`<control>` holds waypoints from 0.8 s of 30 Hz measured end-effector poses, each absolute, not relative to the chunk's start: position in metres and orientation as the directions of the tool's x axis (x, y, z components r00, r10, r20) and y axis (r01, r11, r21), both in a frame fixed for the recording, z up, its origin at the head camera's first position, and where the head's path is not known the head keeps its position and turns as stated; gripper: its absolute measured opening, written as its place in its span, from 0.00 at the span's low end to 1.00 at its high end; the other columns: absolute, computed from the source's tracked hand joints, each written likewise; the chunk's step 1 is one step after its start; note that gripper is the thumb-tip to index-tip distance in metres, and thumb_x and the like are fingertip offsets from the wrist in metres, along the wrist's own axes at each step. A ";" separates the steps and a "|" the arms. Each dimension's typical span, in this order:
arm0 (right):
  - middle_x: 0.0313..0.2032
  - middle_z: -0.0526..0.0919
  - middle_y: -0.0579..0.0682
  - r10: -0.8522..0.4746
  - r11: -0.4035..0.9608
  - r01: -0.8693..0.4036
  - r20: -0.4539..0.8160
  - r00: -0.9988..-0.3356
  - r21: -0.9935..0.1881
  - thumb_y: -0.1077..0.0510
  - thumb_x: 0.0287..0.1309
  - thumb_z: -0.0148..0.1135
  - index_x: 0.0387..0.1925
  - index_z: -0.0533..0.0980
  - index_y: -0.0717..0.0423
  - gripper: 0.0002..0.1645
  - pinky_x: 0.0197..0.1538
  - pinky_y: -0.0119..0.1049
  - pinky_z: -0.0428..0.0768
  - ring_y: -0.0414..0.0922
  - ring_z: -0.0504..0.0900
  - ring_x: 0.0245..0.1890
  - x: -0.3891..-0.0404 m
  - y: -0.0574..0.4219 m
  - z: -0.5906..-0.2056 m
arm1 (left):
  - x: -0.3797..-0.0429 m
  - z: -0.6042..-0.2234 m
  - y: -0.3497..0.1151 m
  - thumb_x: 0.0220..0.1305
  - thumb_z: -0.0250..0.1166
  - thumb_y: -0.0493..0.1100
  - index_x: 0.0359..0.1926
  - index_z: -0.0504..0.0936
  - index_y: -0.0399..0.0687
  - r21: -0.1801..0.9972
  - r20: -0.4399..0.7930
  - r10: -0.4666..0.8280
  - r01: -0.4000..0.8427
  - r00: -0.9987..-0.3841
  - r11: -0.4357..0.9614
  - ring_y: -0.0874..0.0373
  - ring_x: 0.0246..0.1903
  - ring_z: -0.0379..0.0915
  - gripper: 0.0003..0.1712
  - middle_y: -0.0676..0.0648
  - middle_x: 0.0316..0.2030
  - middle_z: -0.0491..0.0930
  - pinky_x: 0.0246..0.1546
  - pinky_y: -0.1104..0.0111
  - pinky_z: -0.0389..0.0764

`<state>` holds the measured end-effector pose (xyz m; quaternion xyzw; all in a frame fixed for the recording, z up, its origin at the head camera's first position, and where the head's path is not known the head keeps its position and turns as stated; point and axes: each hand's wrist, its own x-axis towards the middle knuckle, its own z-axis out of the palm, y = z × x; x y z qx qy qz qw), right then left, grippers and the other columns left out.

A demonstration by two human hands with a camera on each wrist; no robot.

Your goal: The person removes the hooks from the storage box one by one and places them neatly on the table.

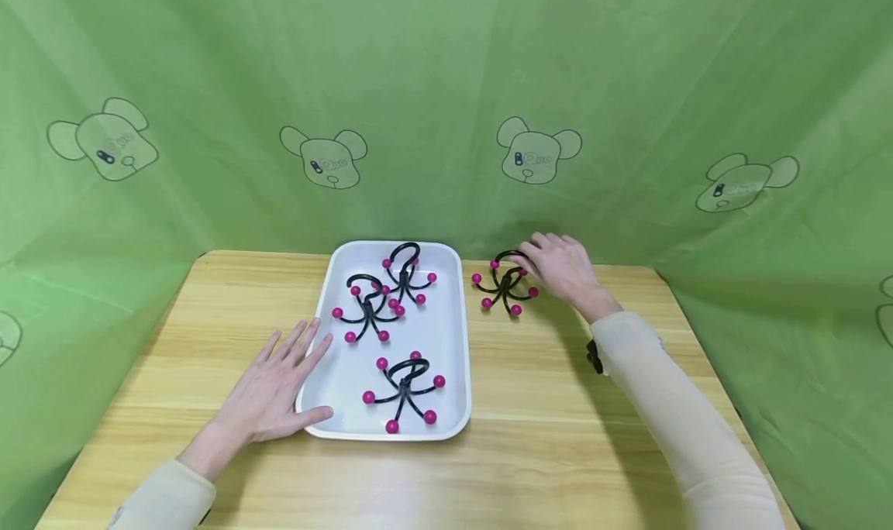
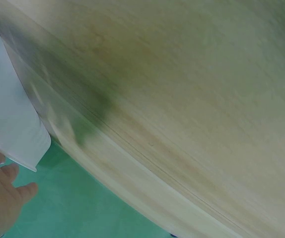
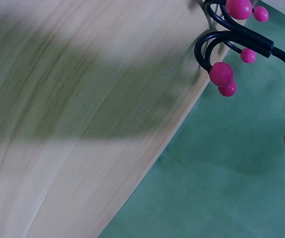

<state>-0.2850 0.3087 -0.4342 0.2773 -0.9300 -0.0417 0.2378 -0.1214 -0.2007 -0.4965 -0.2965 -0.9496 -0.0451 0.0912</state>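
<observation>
A black multi-arm hook with pink ball tips (image 1: 505,285) stands on the table to the right of the tray, and its curved top leads into the fingers of my right hand (image 1: 560,266). In the right wrist view the hook's black stem (image 3: 254,42) and pink balls show, while its upper end runs out of frame beside my fingertips. My left hand (image 1: 268,394) spreads its straight fingers over the left rim of a white tray (image 1: 446,336). Three similar hooks stand in the tray: one at the back (image 1: 404,278), one at left (image 1: 368,309), one in front (image 1: 404,389).
A light wooden table (image 1: 544,452) carries everything. Behind it and on both sides hangs a green curtain (image 1: 432,65) with mouse-head drawings. The hook outside the tray stands close to the table's back edge.
</observation>
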 end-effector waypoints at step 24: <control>0.69 0.77 0.61 -0.399 0.915 -0.402 0.240 -0.885 0.035 0.23 0.71 0.47 0.76 0.67 0.53 0.49 0.69 0.59 0.78 0.61 0.77 0.67 -0.280 0.275 -0.405 | -0.122 -0.498 -0.202 0.56 0.65 0.78 0.82 0.60 0.47 0.033 0.200 0.558 0.575 -0.805 0.817 0.34 0.81 0.56 0.63 0.37 0.84 0.53 0.79 0.36 0.59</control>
